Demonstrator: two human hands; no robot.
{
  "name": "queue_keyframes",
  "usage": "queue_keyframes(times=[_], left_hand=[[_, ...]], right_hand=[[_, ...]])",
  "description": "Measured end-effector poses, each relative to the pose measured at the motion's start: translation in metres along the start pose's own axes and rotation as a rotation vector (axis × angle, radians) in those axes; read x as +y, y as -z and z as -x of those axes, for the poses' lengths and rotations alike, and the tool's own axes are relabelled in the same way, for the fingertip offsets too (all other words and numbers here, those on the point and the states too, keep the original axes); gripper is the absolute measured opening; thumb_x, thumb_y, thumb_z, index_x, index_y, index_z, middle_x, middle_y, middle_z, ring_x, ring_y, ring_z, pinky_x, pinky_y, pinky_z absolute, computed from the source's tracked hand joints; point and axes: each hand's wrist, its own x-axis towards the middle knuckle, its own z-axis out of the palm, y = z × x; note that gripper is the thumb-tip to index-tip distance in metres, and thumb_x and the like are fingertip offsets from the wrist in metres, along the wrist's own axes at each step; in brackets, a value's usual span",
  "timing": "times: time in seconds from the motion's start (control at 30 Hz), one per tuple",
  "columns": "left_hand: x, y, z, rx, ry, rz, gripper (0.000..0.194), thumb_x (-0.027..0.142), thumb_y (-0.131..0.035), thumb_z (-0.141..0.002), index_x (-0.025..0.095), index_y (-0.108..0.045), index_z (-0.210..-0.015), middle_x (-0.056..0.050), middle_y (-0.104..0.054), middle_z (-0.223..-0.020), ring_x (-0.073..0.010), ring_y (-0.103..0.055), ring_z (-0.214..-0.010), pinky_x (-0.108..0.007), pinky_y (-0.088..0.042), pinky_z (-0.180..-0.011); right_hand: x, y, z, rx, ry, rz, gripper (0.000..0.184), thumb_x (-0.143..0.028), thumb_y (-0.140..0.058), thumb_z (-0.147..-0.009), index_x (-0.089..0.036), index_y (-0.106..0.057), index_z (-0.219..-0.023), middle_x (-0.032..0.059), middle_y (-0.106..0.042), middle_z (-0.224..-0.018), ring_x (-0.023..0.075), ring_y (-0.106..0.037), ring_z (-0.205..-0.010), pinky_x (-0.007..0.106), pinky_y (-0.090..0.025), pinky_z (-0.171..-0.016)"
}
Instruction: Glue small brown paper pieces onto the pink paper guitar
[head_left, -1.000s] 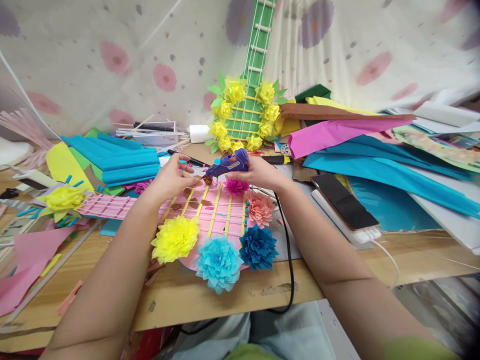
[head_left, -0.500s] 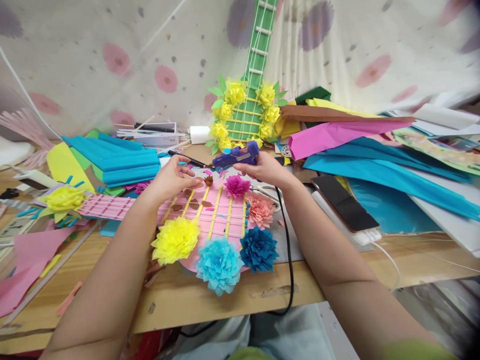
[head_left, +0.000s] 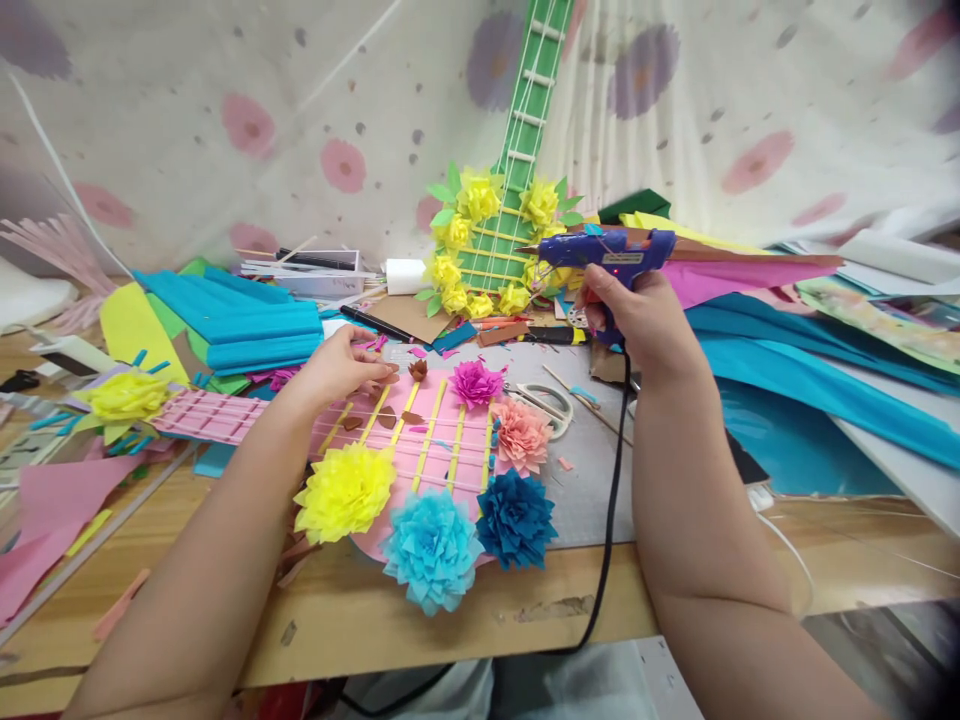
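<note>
Left of the pink guitar: folded blue sheets are piled beyond its neck on the desk.
Far side: a green guitar stands in front of a flowered curtain; a black pen and a yellow-and-black cutter lie before it.
Right side: scissors lie beside the salmon flower; my forearm partly covers a phone.
In the way: the glue gun and my hand hide some of the green guitar's yellow roses; the gun's black cord hangs down past the pink guitar's right side to the desk edge; my left forearm crosses the neck.
Right hand: the fingers of my right hand are clamped round the glue gun, raised above the desk.
Left hand: my left hand is over the far edge of the pink guitar, fingertips near the small brown flower; I cannot tell whether they pinch anything.
Glue gun axis: roughly level, nozzle to my left.
Pink guitar axis: lying flat before me, left to right, neck pointing left.
Count: two guitars, one glue gun, five large flowers round the pink body, one small brown one, three brown scraps plainly visible on it.
</note>
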Motion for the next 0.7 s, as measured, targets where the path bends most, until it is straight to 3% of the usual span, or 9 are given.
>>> queue_keyframes(times=[0.27,0.5,0.7], left_hand=[[-0.008,0.003,-0.005,0.007,-0.018,-0.049,0.056,0.009,-0.077,-0.063,0.018,-0.046,-0.109,0.0,-0.071,-0.071,-0.0143,-0.065,-0.054,-0.02,-0.042,-0.046],[-0.007,0.01,-0.025,-0.049,-0.003,-0.165,0.071,0.014,-0.082,-0.054,0.015,-0.049,-0.116,-0.005,-0.073,-0.076,-0.0202,-0.07,-0.065,-0.023,-0.046,-0.049],[0.006,0.0,-0.038,-0.105,-0.018,-0.271,0.073,0.014,-0.084,-0.044,0.013,-0.059,-0.113,-0.002,-0.067,-0.06,-0.0233,-0.068,-0.061,-0.024,-0.046,-0.046]], right_hand=[[0.005,0.015,-0.005,0.044,-0.011,-0.067,0.032,-0.038,-0.068,-0.079,-0.016,-0.052,-0.063,-0.0023,-0.053,-0.052,0.0043,-0.041,-0.039,0.021,-0.028,-0.039],[0.003,0.017,-0.004,0.094,-0.008,-0.102,0.028,-0.037,-0.069,-0.076,-0.016,-0.054,-0.063,-0.0018,-0.054,-0.054,0.0049,-0.042,-0.04,0.021,-0.028,-0.039],[-0.002,0.016,-0.002,0.116,-0.028,-0.143,0.025,-0.034,-0.068,-0.077,-0.018,-0.053,-0.064,-0.0036,-0.05,-0.052,0.0061,-0.041,-0.039,0.023,-0.026,-0.039]])
